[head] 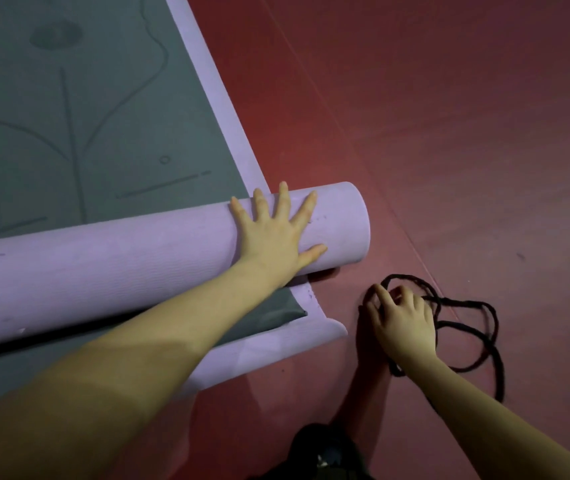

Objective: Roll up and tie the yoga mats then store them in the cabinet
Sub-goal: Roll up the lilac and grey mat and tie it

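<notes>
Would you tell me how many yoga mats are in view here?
2: a rolled purple mat under the left hand, lying on a flat grey-and-purple mat. Others may be out of frame.

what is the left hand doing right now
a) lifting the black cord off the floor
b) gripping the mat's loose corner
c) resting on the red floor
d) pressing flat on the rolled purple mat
d: the left hand lies with fingers spread on top of the rolled purple mat, while the right hand is at the black cord on the floor.
</notes>
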Action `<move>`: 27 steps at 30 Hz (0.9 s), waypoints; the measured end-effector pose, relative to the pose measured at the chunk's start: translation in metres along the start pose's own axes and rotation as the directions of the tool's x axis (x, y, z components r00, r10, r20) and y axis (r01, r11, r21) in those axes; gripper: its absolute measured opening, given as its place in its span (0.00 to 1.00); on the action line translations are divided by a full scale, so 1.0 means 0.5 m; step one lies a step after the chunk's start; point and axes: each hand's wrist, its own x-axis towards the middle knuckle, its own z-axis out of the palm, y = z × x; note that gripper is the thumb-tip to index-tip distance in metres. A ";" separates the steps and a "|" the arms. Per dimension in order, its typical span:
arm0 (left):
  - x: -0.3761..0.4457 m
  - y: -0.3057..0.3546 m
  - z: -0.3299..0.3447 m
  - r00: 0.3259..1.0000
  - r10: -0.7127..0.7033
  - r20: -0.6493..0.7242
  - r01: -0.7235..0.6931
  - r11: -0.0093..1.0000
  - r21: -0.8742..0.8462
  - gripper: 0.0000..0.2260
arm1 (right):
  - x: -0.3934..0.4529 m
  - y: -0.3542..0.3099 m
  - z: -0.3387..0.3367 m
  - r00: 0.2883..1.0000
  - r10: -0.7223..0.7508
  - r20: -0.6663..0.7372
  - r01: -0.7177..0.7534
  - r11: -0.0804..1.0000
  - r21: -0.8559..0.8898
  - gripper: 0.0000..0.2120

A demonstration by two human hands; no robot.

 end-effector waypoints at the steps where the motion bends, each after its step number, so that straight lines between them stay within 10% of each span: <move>1: 0.000 0.001 -0.001 1.000 0.003 0.006 -0.003 1.000 0.003 0.36 | 0.002 -0.002 0.005 1.000 -0.006 0.008 0.006 1.000 0.004 0.20; 6: 0.008 -0.019 0.000 0.997 0.074 0.021 -0.074 0.997 0.002 0.44 | 0.019 -0.002 0.006 0.990 -0.128 -0.061 0.129 0.991 0.027 0.16; 11: 0.014 -0.051 -0.002 0.986 0.148 0.076 -0.148 0.989 -0.005 0.53 | 0.043 -0.016 -0.030 0.999 0.029 -0.015 -0.020 0.905 0.424 0.11; 21: 0.005 -0.057 -0.012 0.990 0.137 -0.010 -0.136 0.986 0.091 0.53 | 0.079 -0.127 -0.138 0.935 0.251 0.249 -0.282 0.105 0.954 0.18; 27: -0.022 -0.103 -0.102 0.989 0.058 -0.137 -0.050 0.997 0.062 0.54 | 0.108 -0.156 -0.205 0.948 0.211 0.239 -0.241 -0.017 0.970 0.21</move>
